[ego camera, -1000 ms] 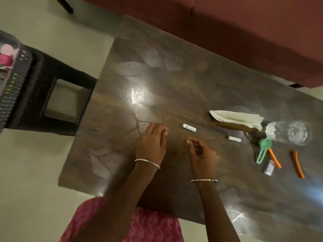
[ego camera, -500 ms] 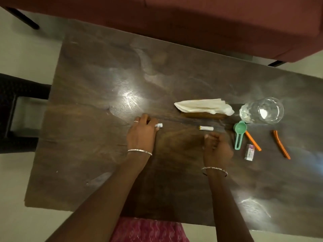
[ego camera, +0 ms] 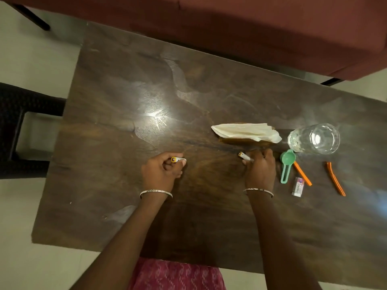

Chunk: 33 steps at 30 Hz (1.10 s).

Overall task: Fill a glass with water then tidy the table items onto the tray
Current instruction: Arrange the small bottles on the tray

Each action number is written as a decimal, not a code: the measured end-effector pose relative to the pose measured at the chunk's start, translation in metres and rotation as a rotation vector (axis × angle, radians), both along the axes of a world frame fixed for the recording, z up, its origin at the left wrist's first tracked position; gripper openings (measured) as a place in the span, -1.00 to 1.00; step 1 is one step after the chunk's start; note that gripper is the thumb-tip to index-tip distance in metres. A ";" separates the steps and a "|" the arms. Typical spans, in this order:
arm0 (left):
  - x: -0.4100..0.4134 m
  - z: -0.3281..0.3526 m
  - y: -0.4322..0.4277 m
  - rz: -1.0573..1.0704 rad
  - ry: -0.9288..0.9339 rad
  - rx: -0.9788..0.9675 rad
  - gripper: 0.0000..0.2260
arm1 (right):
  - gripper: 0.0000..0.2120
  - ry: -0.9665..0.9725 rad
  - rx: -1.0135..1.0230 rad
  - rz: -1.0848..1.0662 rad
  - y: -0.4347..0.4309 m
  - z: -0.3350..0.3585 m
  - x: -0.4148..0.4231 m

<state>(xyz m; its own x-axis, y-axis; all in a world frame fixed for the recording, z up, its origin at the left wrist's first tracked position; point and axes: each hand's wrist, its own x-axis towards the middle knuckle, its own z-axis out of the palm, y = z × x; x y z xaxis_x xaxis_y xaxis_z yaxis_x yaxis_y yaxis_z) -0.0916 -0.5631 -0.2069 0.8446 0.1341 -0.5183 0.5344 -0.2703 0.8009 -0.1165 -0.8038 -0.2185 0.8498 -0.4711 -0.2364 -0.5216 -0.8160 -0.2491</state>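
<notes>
So, one battery (ego camera: 178,159) was pinched in the curled left hand (ego camera: 161,174); a second battery (ego camera: 245,156) was gripped the same way by the right hand (ego camera: 260,170). Glass (ego camera: 314,139) was stood upright at 2 o'clock from the right hand; water level couldn't be told. No tray could be identified, unless it was the wooden piece (ego camera: 230,140) under the tissue (ego camera: 247,131) at 12 o'clock. Risks: a round battery could be fumbled and rolled off the table (ego camera: 125,91); the glass could be tipped by a stray wrist.
</notes>
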 end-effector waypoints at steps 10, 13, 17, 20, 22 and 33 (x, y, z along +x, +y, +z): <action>0.006 0.016 0.071 0.044 0.043 -0.114 -0.84 | -0.80 -0.226 0.673 -0.323 0.129 0.026 -0.012; 0.005 0.025 0.106 0.017 -0.009 -0.072 -0.90 | -0.79 -0.255 0.812 -0.366 0.174 0.031 -0.009; 0.005 0.035 0.161 0.035 -0.015 0.084 -0.83 | -0.86 -0.245 1.027 -0.362 0.239 0.037 -0.002; 0.003 0.037 0.206 0.084 0.009 0.024 -0.72 | -0.92 -0.230 1.221 -0.425 0.292 0.039 0.007; 0.000 0.039 0.236 0.110 -0.023 0.044 -0.72 | -0.95 -0.196 1.308 -0.456 0.325 0.039 0.014; 0.016 0.061 0.391 0.405 -0.238 0.056 -0.83 | -0.92 -0.068 1.611 -0.474 0.489 0.058 0.063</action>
